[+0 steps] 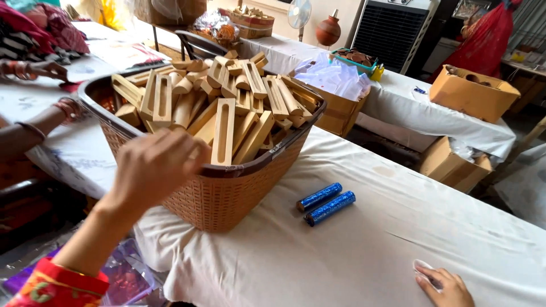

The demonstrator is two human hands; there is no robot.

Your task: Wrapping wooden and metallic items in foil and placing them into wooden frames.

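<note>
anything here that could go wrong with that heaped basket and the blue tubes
The basket is heaped above its rim with slotted wooden pieces; as the left hand reaches in at the near edge, loose ones could slide over onto the table. The two blue tubes lie loose on their sides beside the basket and might roll if the cloth is tugged. The right hand rests flat on that cloth, over a small white piece.

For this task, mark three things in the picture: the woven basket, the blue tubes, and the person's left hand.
woven basket (227, 199): head view, on its front wall.
blue tubes (327, 203): head view, on the nearer tube's middle.
left hand (153, 167): head view, back of the hand.
</note>
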